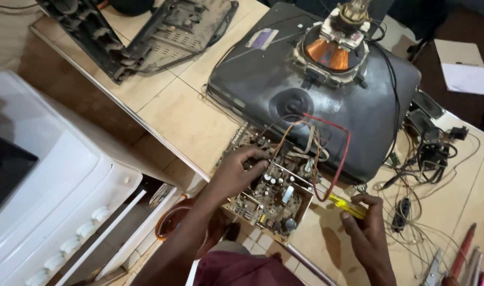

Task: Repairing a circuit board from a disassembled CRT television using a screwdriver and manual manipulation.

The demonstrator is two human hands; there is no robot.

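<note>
Pale wooden boards make the bench (183,114), which runs diagonally through the view from the head camera. On it lies a dark picture tube (284,69), face down, with its copper coil (329,53) and neck pointing up. A red wire (343,153) and several thinner ones go from the tube down to a circuit board (271,193), which sits at the near edge of the bench, just beside the tube.

The left hand (236,172) rests on the left side of the board, fingers curled over its edge and touching the parts there; it grips the board lightly. The right hand (366,222) is closed around a yellow screwdriver (347,205), and the tip of the tool points toward the right corner of the board, near the red wire. I cannot tell if the tip touches the board.

At the far left of the bench lies a dark plastic back cover (162,32). To the right of the tube there is a tangle of black cables (427,159) with small plugs. Some pens or tools (464,254) lie at the lower right corner. A white appliance (56,190) with a row of knobs stands left of the bench, lower than it. A white paper (467,74) is at the upper right.
</note>
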